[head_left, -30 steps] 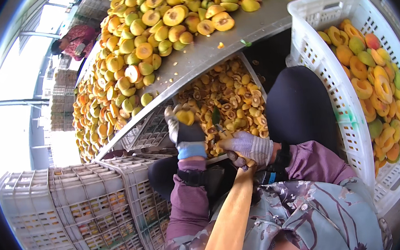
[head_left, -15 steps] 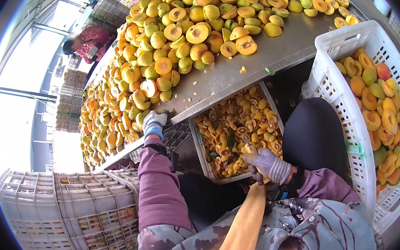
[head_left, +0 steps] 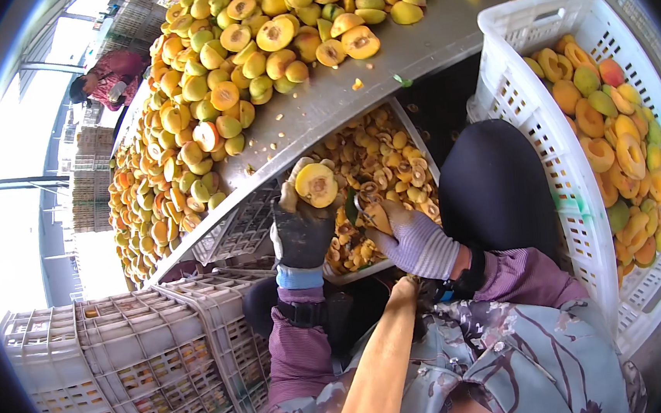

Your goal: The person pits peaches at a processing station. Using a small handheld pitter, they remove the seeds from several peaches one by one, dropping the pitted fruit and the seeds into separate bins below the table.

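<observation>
My left hand (head_left: 300,220), in a dirty pale glove with a dark palm, grips a halved yellow peach (head_left: 316,185), its cut face and brown centre showing. Close beside it, my right hand (head_left: 420,238), in a striped knit glove, is closed round the wooden handle of a small pitting tool (head_left: 376,217). The tool's thin metal end points toward the peach half, apparently just short of it. Below both hands is a bin (head_left: 426,152) of pitted scraps and stones. Many peach halves (head_left: 225,95) are heaped on the metal table (head_left: 323,114).
At my right stands a white slotted crate (head_left: 530,129) holding pitted peach halves. Stacked pale crates (head_left: 140,353) stand at my left. The table's raised edge runs diagonally in front of me. A person (head_left: 112,76) in red works at the far left.
My left hand has come back from the table edge with a peach half. My right hand has risen a little, bringing the tool close to it. The view has shifted.
</observation>
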Tool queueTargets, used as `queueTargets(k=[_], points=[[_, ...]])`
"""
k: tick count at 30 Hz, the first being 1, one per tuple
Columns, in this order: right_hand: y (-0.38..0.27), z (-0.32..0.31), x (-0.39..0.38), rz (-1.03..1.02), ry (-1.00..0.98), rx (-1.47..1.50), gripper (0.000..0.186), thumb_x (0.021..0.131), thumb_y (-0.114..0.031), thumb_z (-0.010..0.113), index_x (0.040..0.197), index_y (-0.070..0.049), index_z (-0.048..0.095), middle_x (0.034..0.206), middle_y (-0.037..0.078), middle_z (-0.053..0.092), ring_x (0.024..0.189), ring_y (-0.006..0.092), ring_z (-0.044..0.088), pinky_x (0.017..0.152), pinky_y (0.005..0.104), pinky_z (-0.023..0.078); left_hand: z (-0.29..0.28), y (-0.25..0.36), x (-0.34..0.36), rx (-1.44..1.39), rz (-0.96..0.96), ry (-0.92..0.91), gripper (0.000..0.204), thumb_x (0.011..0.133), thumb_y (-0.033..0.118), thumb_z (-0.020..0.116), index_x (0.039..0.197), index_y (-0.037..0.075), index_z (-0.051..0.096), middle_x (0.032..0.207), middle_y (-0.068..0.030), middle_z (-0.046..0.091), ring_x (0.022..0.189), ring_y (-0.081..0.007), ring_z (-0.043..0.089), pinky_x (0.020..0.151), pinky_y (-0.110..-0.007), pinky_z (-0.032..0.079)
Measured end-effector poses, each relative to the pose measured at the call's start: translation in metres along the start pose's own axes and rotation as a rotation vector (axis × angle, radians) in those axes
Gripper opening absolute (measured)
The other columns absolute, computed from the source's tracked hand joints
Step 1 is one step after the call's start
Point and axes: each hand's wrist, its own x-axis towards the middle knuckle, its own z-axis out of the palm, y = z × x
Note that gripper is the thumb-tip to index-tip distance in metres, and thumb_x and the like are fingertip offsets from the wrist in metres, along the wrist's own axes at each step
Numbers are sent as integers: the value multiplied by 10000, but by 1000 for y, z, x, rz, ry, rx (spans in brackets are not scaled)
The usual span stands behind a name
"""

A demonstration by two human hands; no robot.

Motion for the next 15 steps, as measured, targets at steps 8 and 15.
queueTargets(k=[8, 15], points=[[9, -2, -3, -50, -11, -82, 382, 883, -280, 587, 1022, 50, 451, 674, 252, 600, 601, 411, 620, 535, 476, 501, 42, -13, -26, 179, 26, -55, 464, 894, 97, 597, 1317, -16, 441, 1216, -160, 598, 1078, -223, 599, 917, -307, 493], [-5, -7, -11, 89, -253, -100, 496, 870, -268, 608, 1195, 71, 450, 794, 285, 614, 686, 431, 620, 585, 475, 502, 45, -12, -36, 55, -118, 1, 451, 1022, 344, 311, 1165, -27, 525, 1101, -154, 632, 1005, -219, 608, 930, -324, 477]])
